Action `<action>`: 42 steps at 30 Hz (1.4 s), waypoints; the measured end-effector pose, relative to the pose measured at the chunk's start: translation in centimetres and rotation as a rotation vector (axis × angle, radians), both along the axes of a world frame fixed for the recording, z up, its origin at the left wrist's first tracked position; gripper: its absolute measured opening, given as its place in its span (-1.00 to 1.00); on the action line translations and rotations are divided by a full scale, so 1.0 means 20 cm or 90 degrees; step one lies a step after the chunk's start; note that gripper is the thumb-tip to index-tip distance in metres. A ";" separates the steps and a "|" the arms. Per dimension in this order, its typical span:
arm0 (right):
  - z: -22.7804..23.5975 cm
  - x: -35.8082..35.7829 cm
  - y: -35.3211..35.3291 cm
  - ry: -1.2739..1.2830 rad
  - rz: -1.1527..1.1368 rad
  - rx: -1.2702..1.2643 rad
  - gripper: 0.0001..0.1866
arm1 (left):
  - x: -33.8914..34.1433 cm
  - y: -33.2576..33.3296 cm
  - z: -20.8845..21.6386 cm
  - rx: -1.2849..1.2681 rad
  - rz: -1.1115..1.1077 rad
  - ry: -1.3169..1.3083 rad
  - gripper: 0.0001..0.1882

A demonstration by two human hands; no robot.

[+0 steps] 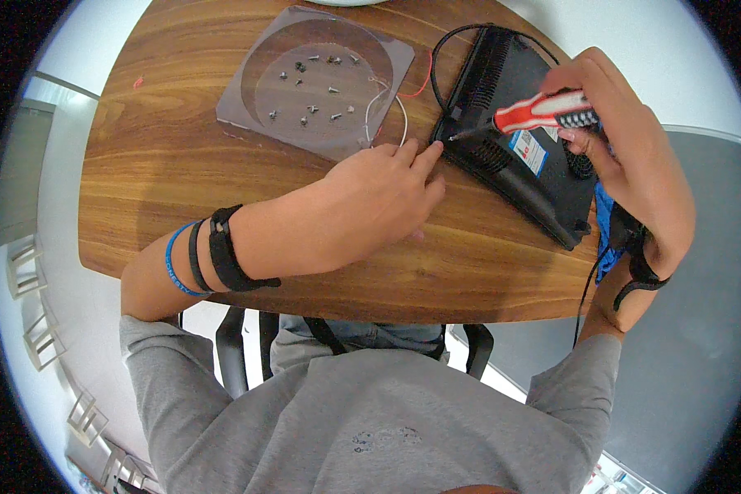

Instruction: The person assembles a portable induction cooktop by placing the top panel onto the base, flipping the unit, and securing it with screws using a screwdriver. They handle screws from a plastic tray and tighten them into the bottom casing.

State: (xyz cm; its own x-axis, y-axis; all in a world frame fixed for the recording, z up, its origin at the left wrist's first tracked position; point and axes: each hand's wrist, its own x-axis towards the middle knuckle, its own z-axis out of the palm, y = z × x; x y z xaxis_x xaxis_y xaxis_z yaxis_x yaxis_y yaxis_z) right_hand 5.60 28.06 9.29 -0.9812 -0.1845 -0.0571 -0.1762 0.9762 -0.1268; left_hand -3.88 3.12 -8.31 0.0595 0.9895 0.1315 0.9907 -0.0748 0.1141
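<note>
A black vented electronic device [490, 171] lies on the table with a blue-and-white label on its upward face. In my right hand [626, 123] is a screwdriver [543, 112] with a red, white and black handle, the fingers wrapped round it. Its shaft slants left, and the tip is over the device's left corner; whether it sits in a screw is too small to tell. My left hand [387, 185] rests beside that same corner, fingers stretched toward it and a fingertip touching the edge. Nothing shows in the left hand's grasp.
Left of the device, a clear plastic tray [247, 107] with a round recess holds several loose screws [333, 90]. Red and white wires run by its right side. A black cable [445, 53] loops behind the device. Blue cloth-like material [606, 222] is at the table's right edge.
</note>
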 end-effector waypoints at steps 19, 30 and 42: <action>0.09 0.00 -0.02 -0.082 0.001 0.128 -0.53 | 0.02 0.00 -0.05 -0.010 0.021 0.061 -0.38; 0.02 -0.01 -0.10 0.072 -0.025 0.171 -0.55 | 0.03 -0.01 -0.05 -0.001 0.012 0.068 -0.43; 0.07 -0.06 0.02 -0.147 -0.099 0.026 -0.51 | 0.04 0.00 -0.04 0.011 0.022 0.069 -0.50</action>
State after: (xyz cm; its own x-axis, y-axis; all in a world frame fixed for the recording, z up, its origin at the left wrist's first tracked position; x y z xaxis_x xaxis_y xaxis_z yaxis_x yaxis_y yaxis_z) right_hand 4.45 28.41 10.76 -0.9576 -0.0254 -0.2869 0.0053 0.9944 -0.1057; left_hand -3.15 3.04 -9.19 0.0401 0.9889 0.1434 0.9991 -0.0413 0.0056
